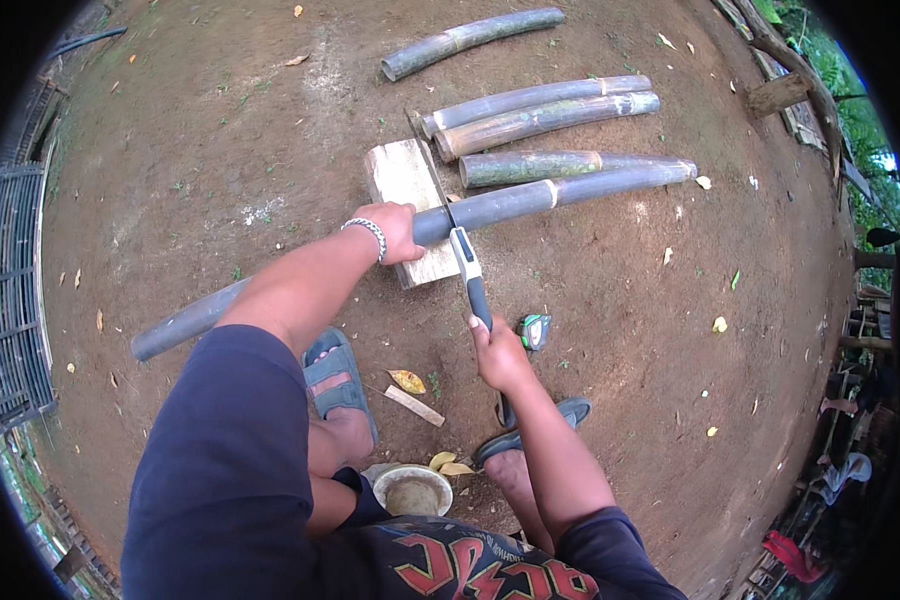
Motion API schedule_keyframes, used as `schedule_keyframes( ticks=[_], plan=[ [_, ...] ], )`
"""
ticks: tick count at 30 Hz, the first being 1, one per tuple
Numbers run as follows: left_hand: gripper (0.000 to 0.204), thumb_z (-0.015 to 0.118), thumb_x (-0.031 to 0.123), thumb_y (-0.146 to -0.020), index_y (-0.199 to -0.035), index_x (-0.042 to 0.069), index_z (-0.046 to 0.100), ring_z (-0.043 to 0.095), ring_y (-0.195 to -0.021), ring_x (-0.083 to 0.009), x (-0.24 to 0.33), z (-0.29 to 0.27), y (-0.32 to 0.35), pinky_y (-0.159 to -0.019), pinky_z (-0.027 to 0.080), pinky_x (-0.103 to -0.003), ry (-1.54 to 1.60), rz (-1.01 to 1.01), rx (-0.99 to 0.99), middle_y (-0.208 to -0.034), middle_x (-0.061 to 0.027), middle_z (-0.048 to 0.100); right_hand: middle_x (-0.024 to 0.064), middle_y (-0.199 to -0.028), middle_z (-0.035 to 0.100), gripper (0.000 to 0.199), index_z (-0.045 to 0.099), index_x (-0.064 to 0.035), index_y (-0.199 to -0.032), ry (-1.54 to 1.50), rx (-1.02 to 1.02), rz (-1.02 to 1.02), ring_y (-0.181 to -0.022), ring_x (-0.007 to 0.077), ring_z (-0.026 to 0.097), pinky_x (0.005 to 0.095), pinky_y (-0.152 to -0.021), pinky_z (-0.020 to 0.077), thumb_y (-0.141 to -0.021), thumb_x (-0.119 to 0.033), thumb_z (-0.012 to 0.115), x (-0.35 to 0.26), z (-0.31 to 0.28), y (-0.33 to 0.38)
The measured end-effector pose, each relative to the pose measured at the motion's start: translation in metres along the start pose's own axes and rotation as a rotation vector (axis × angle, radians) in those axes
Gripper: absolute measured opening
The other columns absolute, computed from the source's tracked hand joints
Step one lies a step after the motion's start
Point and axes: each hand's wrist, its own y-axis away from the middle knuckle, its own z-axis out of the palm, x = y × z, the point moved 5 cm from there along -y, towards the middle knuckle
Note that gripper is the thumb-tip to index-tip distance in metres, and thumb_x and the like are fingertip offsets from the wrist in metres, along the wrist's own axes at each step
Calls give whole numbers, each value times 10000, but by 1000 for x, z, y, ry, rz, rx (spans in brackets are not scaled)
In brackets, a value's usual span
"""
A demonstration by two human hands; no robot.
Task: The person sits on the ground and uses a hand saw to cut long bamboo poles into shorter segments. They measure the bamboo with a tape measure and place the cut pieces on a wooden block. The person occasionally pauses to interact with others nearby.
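Note:
A long bamboo pole (pixel 510 204) lies across a pale wooden block (pixel 398 172) on the ground, running from lower left to upper right. My left hand (pixel 394 230) is closed round the pole over the block, a bracelet on its wrist. My right hand (pixel 500 355) grips the dark handle of a handsaw (pixel 468 262). The saw's blade crosses the pole just right of my left hand and points away from me, past the block. Whether the blade has cut into the bamboo cannot be made out.
Several cut bamboo lengths (pixel 550 122) lie beyond the pole. A green and black tape measure (pixel 534 331) rests beside my right hand. Near my sandalled feet are a flat wood strip (pixel 414 406) and a round bowl (pixel 413 489). A slatted bamboo structure (pixel 12 290) stands at far left.

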Motion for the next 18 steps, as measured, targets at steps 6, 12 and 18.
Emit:
schedule_keyframes(
  ticks=[6,12,18],
  plan=[
    [522,741,414,-782,-1098,16,621,709,-942,-394,3,25,30,-873,561,-465,-57,134,22,-960,-238,722,304,-995,673,486,540,6,-1153,-44,-30,38,-1022,484,651,527,-875,489,-1058,-462,452,20,31,51],
    [616,739,445,-799,-1196,2,581,685,-1070,-380,-46,-21,20,-944,537,-466,-47,-57,35,-1122,-250,705,342,-1031,672,482,534,-8,-1216,-55,27,-38,-1024,532,633,577,-896,484,-1047,-454,465,-39,32,-12],
    [600,775,376,-744,-1203,27,611,683,-1087,-368,-64,-19,7,-955,540,-448,48,-195,110,-1131,-231,711,329,-1049,675,474,543,-16,-1224,-36,8,-51,-1033,521,634,564,-900,487,-1050,-449,460,-59,34,-34]
  ],
)
